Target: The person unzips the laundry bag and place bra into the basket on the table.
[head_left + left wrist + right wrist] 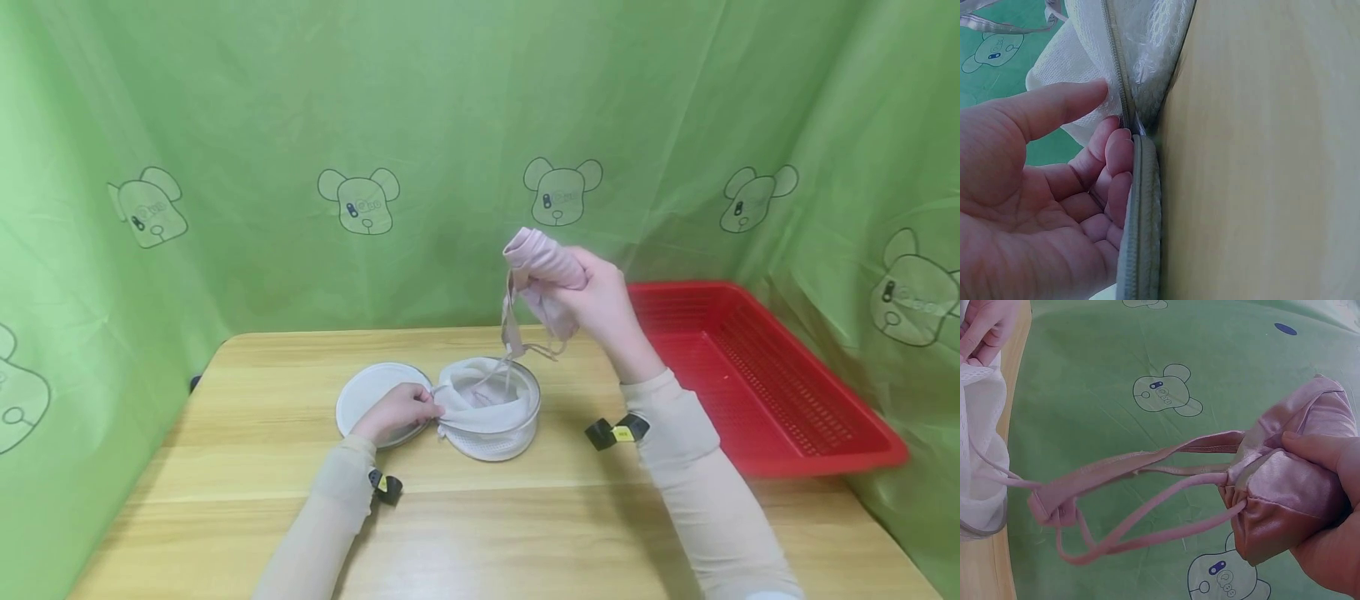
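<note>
Raised above the table, my right hand (600, 292) grips a pink satin ballet shoe (546, 258), folded up, with its elastic straps and thin cords hanging down. Below it stands a round white mesh laundry bag (491, 437) with a zipped rim, its lid (375, 383) folded out flat to the left. One pale cord runs from the straps into the bag's opening; what lies inside is hard to make out. My left hand (401, 408) holds the bag's edge where lid and body meet; the left wrist view shows curled fingertips at the zipper (1138, 206), thumb apart.
A red plastic basket (750, 400) sits at the right of the wooden table (480, 533). Green curtains (450, 108) with bear-head drawings hang behind and on both sides. Each wrist carries a small black camera (618, 432).
</note>
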The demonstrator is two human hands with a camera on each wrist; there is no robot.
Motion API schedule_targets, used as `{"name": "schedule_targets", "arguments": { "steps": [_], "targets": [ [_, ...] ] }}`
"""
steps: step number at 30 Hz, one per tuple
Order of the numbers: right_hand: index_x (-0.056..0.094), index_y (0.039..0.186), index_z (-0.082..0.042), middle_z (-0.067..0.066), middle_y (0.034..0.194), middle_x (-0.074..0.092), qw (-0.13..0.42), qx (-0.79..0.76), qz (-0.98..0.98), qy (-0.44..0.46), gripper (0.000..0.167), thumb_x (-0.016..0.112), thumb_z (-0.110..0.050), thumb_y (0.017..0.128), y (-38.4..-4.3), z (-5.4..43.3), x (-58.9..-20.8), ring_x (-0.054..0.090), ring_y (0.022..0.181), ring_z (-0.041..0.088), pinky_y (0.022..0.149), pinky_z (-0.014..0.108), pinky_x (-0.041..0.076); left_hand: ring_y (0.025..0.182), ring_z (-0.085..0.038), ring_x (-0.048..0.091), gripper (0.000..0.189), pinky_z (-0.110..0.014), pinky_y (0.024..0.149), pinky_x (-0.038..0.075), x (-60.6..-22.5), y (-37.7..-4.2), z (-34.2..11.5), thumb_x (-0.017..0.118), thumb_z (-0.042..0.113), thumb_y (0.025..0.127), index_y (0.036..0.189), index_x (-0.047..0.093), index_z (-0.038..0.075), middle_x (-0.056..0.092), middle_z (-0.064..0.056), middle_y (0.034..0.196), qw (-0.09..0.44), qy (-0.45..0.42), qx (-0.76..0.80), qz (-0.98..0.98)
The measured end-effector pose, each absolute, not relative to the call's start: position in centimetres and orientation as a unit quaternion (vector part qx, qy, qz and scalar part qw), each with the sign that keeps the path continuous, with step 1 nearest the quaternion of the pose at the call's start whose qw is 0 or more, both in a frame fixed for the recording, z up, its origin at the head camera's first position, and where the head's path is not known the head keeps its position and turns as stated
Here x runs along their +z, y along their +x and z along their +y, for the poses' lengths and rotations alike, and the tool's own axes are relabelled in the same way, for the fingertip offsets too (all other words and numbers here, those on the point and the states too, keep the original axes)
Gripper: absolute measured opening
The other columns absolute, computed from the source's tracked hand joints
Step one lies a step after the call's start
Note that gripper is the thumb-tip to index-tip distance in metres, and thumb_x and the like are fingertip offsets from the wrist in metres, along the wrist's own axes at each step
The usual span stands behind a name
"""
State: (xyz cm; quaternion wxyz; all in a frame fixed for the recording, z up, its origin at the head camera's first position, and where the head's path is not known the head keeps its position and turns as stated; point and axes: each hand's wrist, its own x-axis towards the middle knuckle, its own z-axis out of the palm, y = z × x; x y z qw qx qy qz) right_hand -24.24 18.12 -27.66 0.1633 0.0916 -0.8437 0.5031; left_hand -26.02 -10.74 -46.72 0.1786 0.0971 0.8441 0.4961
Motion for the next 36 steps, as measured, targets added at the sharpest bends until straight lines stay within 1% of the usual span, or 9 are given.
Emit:
{"name": "schedule_targets", "arguments": {
  "steps": [10, 16, 22, 25, 31, 36],
  "targets": [
    [0.068, 0.116, -0.016, 0.003, 0.109, 0.07, 0.153, 0.527, -0.831, 0.094, 0.04, 0.081, -0.021, 0.079, -24.3, 18.3, -27.3, 0.061, 0.096, 0.013, 0.081, 0.031, 0.053, 0.069, -0.014, 0.05, 0.019, -0.024, 0.068, 0.042, -46.7, -26.1, -10.7, 0.072, 0.018, 0.085, 0.076, 0.057, 0.01, 0.055, 0.002, 0.071, 0.175, 0.096, 0.493, 0.847],
    [0.068, 0.116, -0.016, 0.002, 0.108, 0.07, 0.158, 0.522, -0.833, 0.095, 0.038, 0.08, -0.021, 0.08, -24.4, 18.6, -27.1, 0.061, 0.095, 0.013, 0.08, 0.03, 0.053, 0.071, -0.014, 0.051, 0.019, -0.024, 0.07, 0.042, -46.3, -25.8, -10.7, 0.072, 0.02, 0.085, 0.077, 0.058, 0.01, 0.056, 0.002, 0.073, 0.174, 0.098, 0.484, 0.852],
    [0.068, 0.116, -0.014, 0.002, 0.107, 0.07, 0.175, 0.505, -0.84, 0.093, 0.038, 0.08, -0.022, 0.08, -24.4, 18.8, -26.5, 0.06, 0.093, 0.012, 0.077, 0.027, 0.053, 0.069, -0.014, 0.05, 0.02, -0.024, 0.07, 0.042, -46.3, -25.8, -10.8, 0.071, 0.02, 0.086, 0.076, 0.058, 0.01, 0.054, 0.003, 0.07, 0.175, 0.102, 0.486, 0.85],
    [0.069, 0.115, -0.014, -0.002, 0.102, 0.07, 0.188, 0.497, -0.843, 0.089, 0.039, 0.081, -0.024, 0.08, -24.4, 19.2, -26.1, 0.059, 0.09, 0.011, 0.075, 0.026, 0.051, 0.068, -0.013, 0.049, 0.02, -0.024, 0.07, 0.042, -46.3, -25.8, -10.9, 0.072, 0.019, 0.086, 0.075, 0.058, 0.01, 0.054, 0.003, 0.069, 0.174, 0.103, 0.488, 0.849],
    [0.07, 0.109, -0.011, -0.009, 0.095, 0.069, 0.208, 0.505, -0.833, 0.091, 0.032, 0.08, -0.02, 0.08, -24.5, 20.1, -25.5, 0.059, 0.09, 0.01, 0.077, 0.026, 0.05, 0.067, -0.013, 0.049, 0.02, -0.024, 0.07, 0.042, -46.3, -25.9, -10.8, 0.071, 0.019, 0.086, 0.076, 0.057, 0.01, 0.053, 0.003, 0.069, 0.177, 0.107, 0.489, 0.848],
    [0.07, 0.107, -0.013, -0.011, 0.093, 0.068, 0.22, 0.514, -0.824, 0.091, 0.03, 0.08, -0.019, 0.08, -24.5, 20.7, -24.8, 0.058, 0.088, 0.011, 0.074, 0.024, 0.051, 0.068, -0.013, 0.049, 0.02, -0.023, 0.071, 0.042, -46.3, -25.8, -10.8, 0.071, 0.019, 0.086, 0.077, 0.057, 0.01, 0.052, 0.004, 0.069, 0.179, 0.106, 0.489, 0.847]
  ]
}}
